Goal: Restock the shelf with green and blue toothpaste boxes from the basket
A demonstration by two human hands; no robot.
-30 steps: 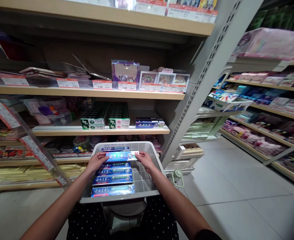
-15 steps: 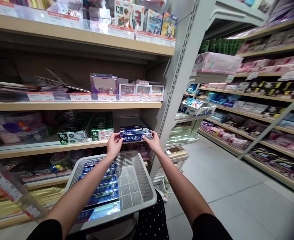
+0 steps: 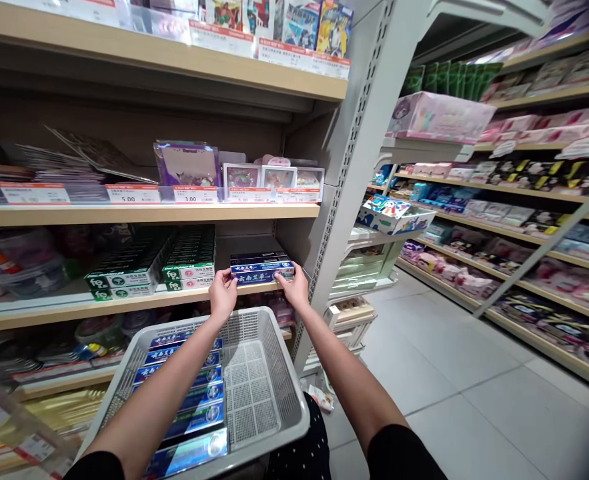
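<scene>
Blue toothpaste boxes [image 3: 257,276] are stacked at the front of the shelf, at its right end. My left hand [image 3: 223,293] grips the left end of the front boxes with thumb and fingers. At the other end, my right hand [image 3: 293,287] is closed round the box corner, its thumb on the front face. How many boxes my fingers hold is unclear. Below my arms, a grey plastic basket [image 3: 254,423] contains a row of similar blue boxes [image 3: 201,420] along its left side, partly hidden by my left forearm.
Green-and-white toothpaste boxes [image 3: 190,273] stand in rows left of the blue ones. A shelf above [image 3: 174,215] carries price tags and small toy boxes. The perforated upright [image 3: 347,133] borders my right side. Beyond it are a tiled aisle [image 3: 424,373] and another stocked rack.
Both hands stay on the blue toothpaste boxes, which now sit lower and farther back against the shelf edge. The view has shifted slightly to the right and nearer.
</scene>
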